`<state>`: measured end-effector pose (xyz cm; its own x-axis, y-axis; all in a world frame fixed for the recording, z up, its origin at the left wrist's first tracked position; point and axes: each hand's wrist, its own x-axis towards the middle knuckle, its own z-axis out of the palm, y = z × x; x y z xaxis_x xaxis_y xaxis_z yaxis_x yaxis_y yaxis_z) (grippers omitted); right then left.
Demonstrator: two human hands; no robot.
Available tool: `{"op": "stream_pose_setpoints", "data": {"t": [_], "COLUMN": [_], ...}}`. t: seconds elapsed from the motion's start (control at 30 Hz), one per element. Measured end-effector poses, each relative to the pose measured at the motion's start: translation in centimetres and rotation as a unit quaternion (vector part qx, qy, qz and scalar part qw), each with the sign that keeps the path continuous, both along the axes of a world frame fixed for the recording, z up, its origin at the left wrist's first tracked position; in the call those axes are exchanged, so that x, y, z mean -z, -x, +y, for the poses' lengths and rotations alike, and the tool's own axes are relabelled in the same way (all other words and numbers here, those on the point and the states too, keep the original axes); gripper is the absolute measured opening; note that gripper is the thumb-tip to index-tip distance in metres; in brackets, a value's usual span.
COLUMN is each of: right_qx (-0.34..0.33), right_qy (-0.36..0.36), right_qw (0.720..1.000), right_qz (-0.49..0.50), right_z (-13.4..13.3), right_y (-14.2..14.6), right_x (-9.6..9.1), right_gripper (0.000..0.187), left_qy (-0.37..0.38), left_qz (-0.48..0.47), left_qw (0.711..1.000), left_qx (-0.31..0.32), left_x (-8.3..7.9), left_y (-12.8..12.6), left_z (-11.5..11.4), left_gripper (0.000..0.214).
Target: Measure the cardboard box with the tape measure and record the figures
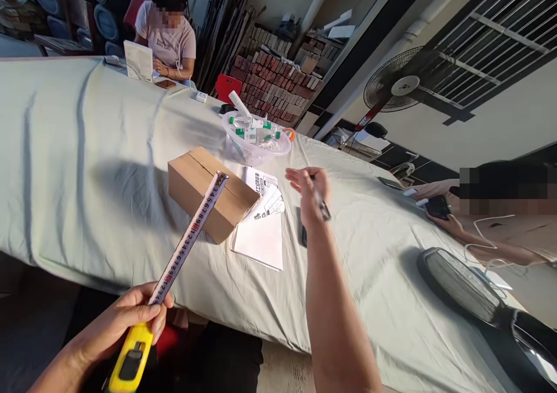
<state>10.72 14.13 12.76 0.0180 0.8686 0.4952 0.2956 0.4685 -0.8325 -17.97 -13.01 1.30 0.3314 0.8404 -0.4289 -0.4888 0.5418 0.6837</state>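
Note:
My left hand (133,312) grips a yellow tape measure (138,343) near the table's front edge, its fingers around the blade's mouth. The blade (187,239) is pulled out and slants up and away, its hooked end in front of a closed brown cardboard box (209,184); whether it touches the box I cannot tell. To the right of the box my right hand (310,190) is raised over the table, with a pen (321,200) held against the palm by the thumb and some fingers partly stretched. White papers (259,245) with printed drawings lie between the box and this hand.
A clear plastic basket (256,154) of bottles stands behind the box. A dark phone (303,227) lies partly behind my right forearm. Two other people sit at the cloth-covered table (117,207). A black object with a grey mesh panel (461,282) and a fan (404,85) are at right.

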Motion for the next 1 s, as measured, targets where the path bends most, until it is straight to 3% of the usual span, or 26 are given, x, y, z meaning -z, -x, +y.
{"op": "stream_pose_setpoints", "data": {"t": [0.07, 0.17, 0.27, 0.33, 0.4, 0.47, 0.6, 0.7, 0.9, 1.0], "right_qx": [-0.029, -0.061, -0.099, -0.137, -0.182, -0.175, -0.177, -0.174, -0.137, -0.113], "right_qy": [0.086, 0.132, 0.220, 0.323, 0.362, 0.294, 0.156, 0.090, 0.022, 0.020], "right_qw": [0.995, 0.986, 0.962, 0.923, 0.896, 0.919, 0.950, 0.967, 0.983, 0.987], "right_qz": [-0.028, -0.078, -0.131, -0.157, -0.183, -0.194, -0.206, -0.166, -0.119, -0.112], "right_z": [2.5, 3.8, 2.3, 0.8, -0.7, -1.9, -4.0, -5.7, -7.6, -7.7], "right_y": [-0.1, -0.6, -1.2, -1.6, -1.9, -1.8, -0.5, 1.0, 4.1, 5.1], "right_x": [1.0, 1.7, 1.5, 1.4, 1.9, 3.2, 7.2, 9.8, 12.2, 12.8], "right_gripper": [0.044, 0.049, 0.050, 0.048, 0.044, 0.046, 0.074, 0.072, 0.074, 0.069], "left_qy": [-0.004, -0.003, -0.003, -0.003, -0.003, 0.000, 0.024, 0.039, 0.036, 0.030], "left_qz": [-0.004, -0.008, 0.001, 0.009, 0.014, 0.016, 0.026, 0.033, 0.056, 0.069], "left_qw": [1.000, 1.000, 1.000, 1.000, 1.000, 0.999, 0.998, 0.996, 0.995, 0.995], "left_qx": [-0.006, -0.019, -0.025, -0.024, -0.023, -0.028, -0.060, -0.080, -0.076, -0.068], "left_x": [0.2, 0.6, 0.9, 1.0, 1.0, 1.0, 0.7, 0.3, -1.6, -2.5], "left_y": [0.1, 0.4, 0.8, 1.1, 1.3, 1.1, 0.4, 0.0, -0.7, -1.3], "left_z": [0.1, -0.1, -0.4, -0.5, -0.3, -0.1, 0.1, -0.1, -0.4, -0.1], "left_gripper": [0.018, 0.019, 0.019, 0.019, 0.019, 0.019, 0.023, 0.023, 0.023, 0.024]}}
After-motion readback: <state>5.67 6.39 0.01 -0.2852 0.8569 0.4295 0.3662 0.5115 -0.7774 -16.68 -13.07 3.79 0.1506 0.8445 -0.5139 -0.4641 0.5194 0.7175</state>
